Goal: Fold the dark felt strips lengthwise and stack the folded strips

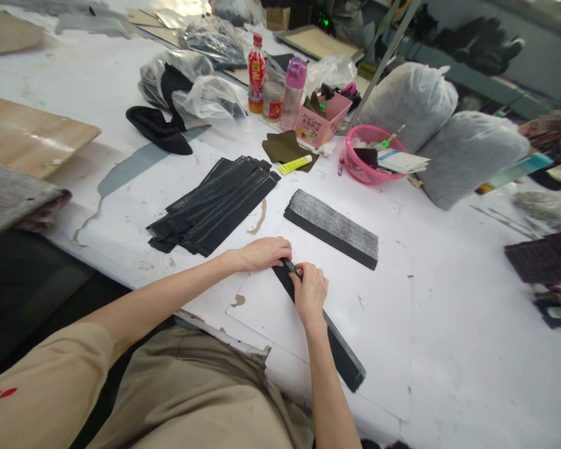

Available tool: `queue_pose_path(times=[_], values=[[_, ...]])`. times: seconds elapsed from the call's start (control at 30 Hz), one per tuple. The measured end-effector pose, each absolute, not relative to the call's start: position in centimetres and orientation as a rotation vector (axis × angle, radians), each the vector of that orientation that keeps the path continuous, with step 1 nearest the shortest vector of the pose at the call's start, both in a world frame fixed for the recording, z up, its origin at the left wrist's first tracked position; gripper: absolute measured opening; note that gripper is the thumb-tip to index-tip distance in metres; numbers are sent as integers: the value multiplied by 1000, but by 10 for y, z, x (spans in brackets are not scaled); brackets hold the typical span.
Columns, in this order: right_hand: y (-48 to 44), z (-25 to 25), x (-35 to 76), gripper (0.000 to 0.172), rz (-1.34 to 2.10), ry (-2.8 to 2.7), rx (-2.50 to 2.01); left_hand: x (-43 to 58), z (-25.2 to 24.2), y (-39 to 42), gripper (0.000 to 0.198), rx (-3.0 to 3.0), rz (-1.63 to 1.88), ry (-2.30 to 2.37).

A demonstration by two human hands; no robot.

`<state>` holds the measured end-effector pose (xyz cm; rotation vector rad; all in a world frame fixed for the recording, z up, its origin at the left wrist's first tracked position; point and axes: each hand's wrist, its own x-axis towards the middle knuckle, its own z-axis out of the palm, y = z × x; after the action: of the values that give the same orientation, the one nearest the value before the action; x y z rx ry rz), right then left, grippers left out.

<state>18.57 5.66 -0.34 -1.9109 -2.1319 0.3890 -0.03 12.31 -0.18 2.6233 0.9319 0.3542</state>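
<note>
A narrow black fabric strip (345, 354) lies slantwise on the white table in front of me, with what looks like a folded edge along it. My left hand (267, 252) is closed on the strip's far end, fingertips pressed together there. Just beside it, my right hand (311, 288) pinches the strip's edge between thumb and fingers. Beyond my hands lies a neat stack of strips (331, 227), grey and speckled on top with black sides. To the left is a loose, fanned pile of black strips (215, 206).
A yellow tube (295, 164) rests on dark olive fabric pieces (280, 146). Behind stand a red-capped drink bottle (256, 75), a purple-lidded bottle (293, 93) and a pink box (325, 121). A pink basin (371, 173) and stuffed white bags (472, 149) sit right. Boards (32, 134) lie left.
</note>
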Motion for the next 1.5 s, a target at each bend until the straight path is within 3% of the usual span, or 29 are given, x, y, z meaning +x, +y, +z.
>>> queue_pose_path(times=[0.23,0.57,0.87,1.17,1.5], values=[[55,-10,190,8,448,-2079,-1797,-1,-3,130,28,2646,322,879],[55,-16,193,21,442,-2119,-1748,-5,-6,137,15,2441,398,763],[51,-17,192,22,350,-2166,-1708,-11,-17,134,9,2520,533,690],[50,-13,188,24,250,-2262,-1710,-12,-19,131,21,2674,468,644],[51,-11,188,26,262,-2272,-1729,-13,-21,127,20,2740,513,670]])
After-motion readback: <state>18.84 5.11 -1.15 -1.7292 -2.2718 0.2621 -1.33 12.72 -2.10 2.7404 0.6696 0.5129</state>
